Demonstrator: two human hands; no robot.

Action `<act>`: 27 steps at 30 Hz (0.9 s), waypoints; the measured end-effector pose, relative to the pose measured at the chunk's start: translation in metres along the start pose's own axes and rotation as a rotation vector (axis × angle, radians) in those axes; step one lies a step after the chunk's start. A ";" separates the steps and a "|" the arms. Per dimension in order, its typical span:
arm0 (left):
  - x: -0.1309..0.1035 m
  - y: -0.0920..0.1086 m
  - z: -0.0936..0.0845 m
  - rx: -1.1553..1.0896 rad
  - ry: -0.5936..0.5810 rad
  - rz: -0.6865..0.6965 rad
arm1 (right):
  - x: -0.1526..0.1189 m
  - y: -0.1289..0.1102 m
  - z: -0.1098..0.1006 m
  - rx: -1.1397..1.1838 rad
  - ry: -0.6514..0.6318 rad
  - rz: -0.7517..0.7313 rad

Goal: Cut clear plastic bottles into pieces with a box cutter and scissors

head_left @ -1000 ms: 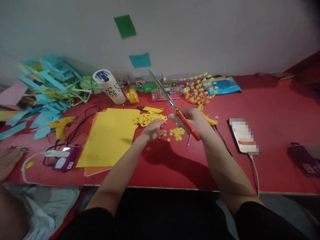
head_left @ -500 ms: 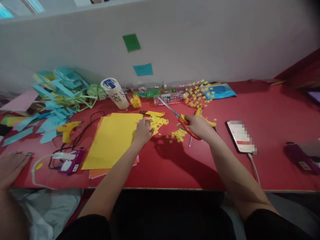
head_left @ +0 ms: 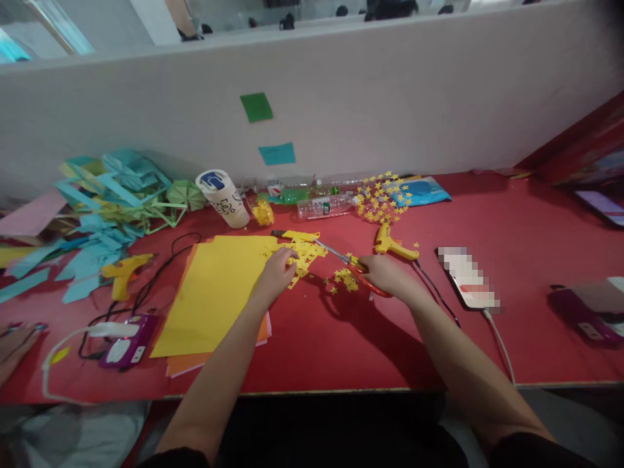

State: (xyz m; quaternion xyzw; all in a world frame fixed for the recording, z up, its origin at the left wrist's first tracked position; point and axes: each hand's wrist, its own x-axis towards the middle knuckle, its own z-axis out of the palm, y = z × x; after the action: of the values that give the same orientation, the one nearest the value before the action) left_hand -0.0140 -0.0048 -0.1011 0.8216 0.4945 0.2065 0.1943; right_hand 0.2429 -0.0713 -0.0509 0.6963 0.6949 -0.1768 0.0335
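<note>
My right hand (head_left: 385, 274) grips a pair of scissors (head_left: 355, 265) with red and yellow handles. Their blades point up and left, past a small pile of yellow paper stars (head_left: 345, 281). My left hand (head_left: 277, 272) has its fingers curled in at the edge of a heap of cut yellow paper scraps (head_left: 307, 255); what the fingertips pinch, if anything, is too small to make out. Left of that hand lies a stack of yellow paper sheets (head_left: 209, 292) with orange ones beneath. A yellow-handled utility knife (head_left: 297, 236) rests behind the scraps.
A yellow glue gun (head_left: 392, 246) and a phone (head_left: 468, 279) lie to the right. Plastic bottles (head_left: 324, 207), a star-covered clear object (head_left: 383, 198) and a cup (head_left: 224, 201) line the wall. Another glue gun (head_left: 124, 273), a purple power socket (head_left: 129, 341) and a person's hand (head_left: 17, 348) are left.
The scissors have come down closer to the table, blades near the scraps. My left hand's fingers have drawn together beside the scraps. The view has tilted up slightly.
</note>
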 end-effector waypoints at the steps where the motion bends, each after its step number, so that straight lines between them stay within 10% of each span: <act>1: -0.003 0.000 0.004 0.076 0.006 0.014 | 0.001 0.000 0.000 -0.012 0.006 0.001; 15: 0.006 -0.018 0.034 0.398 -0.120 0.112 | 0.117 0.012 -0.018 -0.181 0.025 -0.008; 22: 0.015 0.021 0.007 0.366 -0.144 0.044 | 0.139 0.008 -0.013 -0.181 0.033 -0.108; 27: 0.025 0.075 -0.034 0.189 -0.472 0.067 | 0.140 -0.029 -0.012 -0.135 0.148 -0.188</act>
State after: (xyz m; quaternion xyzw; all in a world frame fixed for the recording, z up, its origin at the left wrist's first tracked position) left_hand 0.0338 -0.0109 -0.0293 0.8775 0.4250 -0.0315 0.2197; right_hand 0.2126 0.0670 -0.0748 0.6354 0.7679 -0.0802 0.0121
